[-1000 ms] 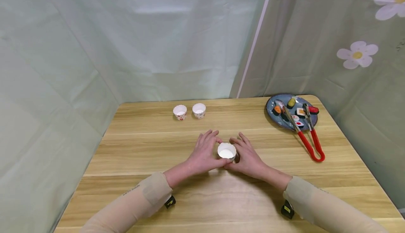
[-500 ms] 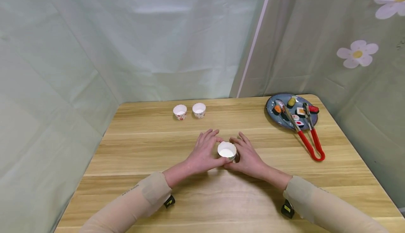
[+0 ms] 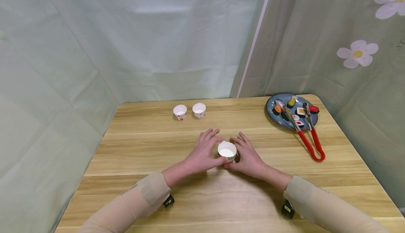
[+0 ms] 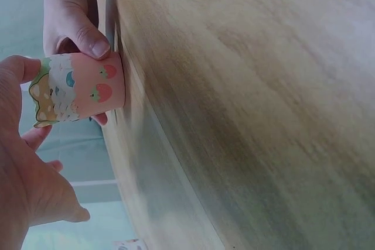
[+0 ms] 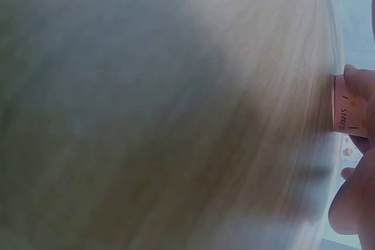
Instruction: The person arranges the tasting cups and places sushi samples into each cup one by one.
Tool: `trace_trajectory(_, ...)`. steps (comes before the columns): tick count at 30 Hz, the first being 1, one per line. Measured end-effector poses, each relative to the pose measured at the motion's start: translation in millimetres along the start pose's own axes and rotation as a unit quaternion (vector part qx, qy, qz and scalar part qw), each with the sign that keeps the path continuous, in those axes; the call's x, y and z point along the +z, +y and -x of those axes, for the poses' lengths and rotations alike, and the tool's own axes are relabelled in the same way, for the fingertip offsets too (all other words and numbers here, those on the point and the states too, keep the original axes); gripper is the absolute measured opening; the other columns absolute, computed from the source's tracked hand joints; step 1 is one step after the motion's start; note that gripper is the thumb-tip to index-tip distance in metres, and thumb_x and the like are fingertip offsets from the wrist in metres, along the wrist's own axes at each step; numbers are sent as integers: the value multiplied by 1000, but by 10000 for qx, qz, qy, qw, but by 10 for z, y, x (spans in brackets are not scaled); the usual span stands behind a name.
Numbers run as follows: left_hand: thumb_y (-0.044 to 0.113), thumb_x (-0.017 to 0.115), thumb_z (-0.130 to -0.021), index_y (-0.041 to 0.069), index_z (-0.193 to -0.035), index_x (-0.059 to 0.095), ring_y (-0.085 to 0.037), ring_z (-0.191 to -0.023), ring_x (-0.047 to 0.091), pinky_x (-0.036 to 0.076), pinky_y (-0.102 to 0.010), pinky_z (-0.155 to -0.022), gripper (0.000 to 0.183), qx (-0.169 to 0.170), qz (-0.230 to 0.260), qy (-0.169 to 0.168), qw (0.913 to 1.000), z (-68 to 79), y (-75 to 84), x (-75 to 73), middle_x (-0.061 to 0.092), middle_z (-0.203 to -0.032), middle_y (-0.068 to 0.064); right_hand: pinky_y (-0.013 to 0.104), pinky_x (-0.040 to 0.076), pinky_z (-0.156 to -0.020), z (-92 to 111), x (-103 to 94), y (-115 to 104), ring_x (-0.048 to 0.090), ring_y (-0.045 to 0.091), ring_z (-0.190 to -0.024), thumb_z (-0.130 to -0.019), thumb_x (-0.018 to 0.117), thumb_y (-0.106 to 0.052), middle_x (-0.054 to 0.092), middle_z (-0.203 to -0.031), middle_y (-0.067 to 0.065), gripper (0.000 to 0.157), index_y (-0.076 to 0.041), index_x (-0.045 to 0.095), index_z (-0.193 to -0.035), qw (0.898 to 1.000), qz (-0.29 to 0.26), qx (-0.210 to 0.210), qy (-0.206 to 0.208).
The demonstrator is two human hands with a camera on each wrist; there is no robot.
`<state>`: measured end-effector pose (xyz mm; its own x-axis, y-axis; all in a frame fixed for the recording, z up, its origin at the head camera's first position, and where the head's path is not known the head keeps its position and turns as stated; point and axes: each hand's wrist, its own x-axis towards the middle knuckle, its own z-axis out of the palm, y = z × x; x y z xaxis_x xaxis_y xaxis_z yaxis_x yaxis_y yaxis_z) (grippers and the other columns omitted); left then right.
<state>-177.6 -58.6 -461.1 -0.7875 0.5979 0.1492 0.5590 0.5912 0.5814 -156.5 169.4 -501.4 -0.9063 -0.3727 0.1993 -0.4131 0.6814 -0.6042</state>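
Both hands hold a paper baking cup [image 3: 226,151] with a scalloped white rim near the table's middle. Strawberries decorate its pink lower part [image 4: 96,86] in the left wrist view. A yellow and green rim sticks out beyond a white wavy edge there, as if one cup sits nested in another. My left hand [image 3: 205,155] pinches the upper rim between thumb and fingers. Lower down, around the pink part, my right hand [image 3: 249,159] grips with thumb and fingers. The right wrist view catches only a slice of the pink cup [image 5: 350,106] beside the fingers.
Two more paper cups [image 3: 180,112] stand side by side near the back edge of the wooden table [image 3: 136,145]. Back right, a blue plate [image 3: 272,116] holds several sushi pieces, with red-handled tongs [image 3: 311,148] lying across it. Curtains [image 3: 177,50] surround the table.
The cup's rim has risen slightly, and my left hand has shifted a little with it. More of its coloured side shows by my left thumb. My right hand stays put.
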Motion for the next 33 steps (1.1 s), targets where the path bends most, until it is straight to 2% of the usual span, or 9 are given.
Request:
trace_trajectory(13,44,77,-85,17,-135,58,-31,-154,15,7,-54,-123,61,215,94,73,9997,7,-15,-18,34,-162,-15,65,17,-119,20,-9,-16,13,41,-153,-72,93,-43,49,-152,18,80,-10,63,-138,10000,-67,3,22)
trace_trajectory(21,45,77,-85,20,-137,57,-28,-154,13,8,-54,-123,61,175,129,7,9998,1,-19,-27,33,-163,-10,64,16,-119,31,-7,11,14,40,-153,-71,93,-46,48,-152,18,79,-10,64,-136,10000,-70,-35,33)
trace_trajectory(33,45,75,-87,19,-139,57,-33,-154,13,11,-59,-121,62,91,225,-49,9997,-10,-40,-58,29,-165,-11,67,17,-118,59,-85,40,7,31,-156,-70,91,-53,40,-160,10,95,-11,55,-147,9987,-449,168,-177)
